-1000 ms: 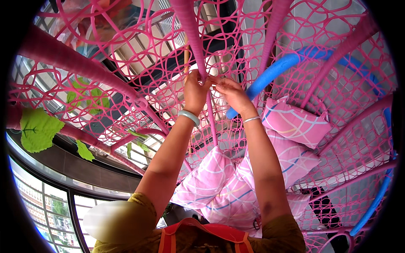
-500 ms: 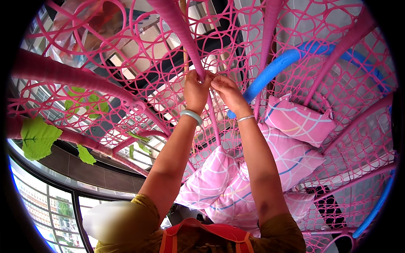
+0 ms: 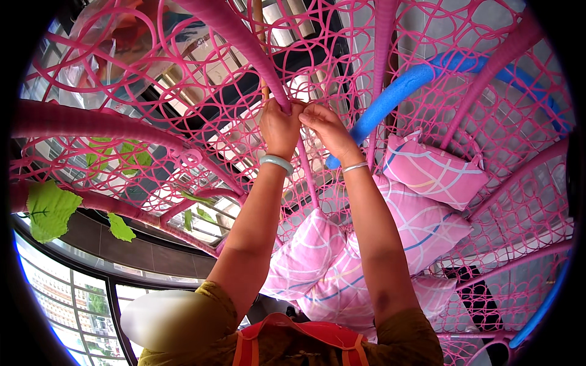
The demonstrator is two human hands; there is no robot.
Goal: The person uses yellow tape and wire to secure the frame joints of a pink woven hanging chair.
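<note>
Both my arms reach up and forward to a pink wrapped pole (image 3: 244, 46) that slants through a pink rope net (image 3: 332, 91). My left hand (image 3: 281, 129) is closed around the pole, with its fingertips hidden behind it. Close beside it, my right hand (image 3: 326, 129) has its thumb and fingers pinched together at the pole's right side. Whatever lies between those fingertips is too small or covered to make out. Below the hands the pole runs on down toward a heap of pink patterned cushions (image 3: 308, 250).
A blue foam tube (image 3: 394, 100) curves along the net at the right. Another pink cushion (image 3: 434, 172) leans above the heap. Green artificial leaves (image 3: 52, 210) hang at the left near a thick pink bar (image 3: 91, 125). Windows (image 3: 73, 305) show at the lower left.
The view has shifted slightly, and the upper pole now appears farther left. My left hand sits a little lower on it, and both hands remain close together at the same spot.
</note>
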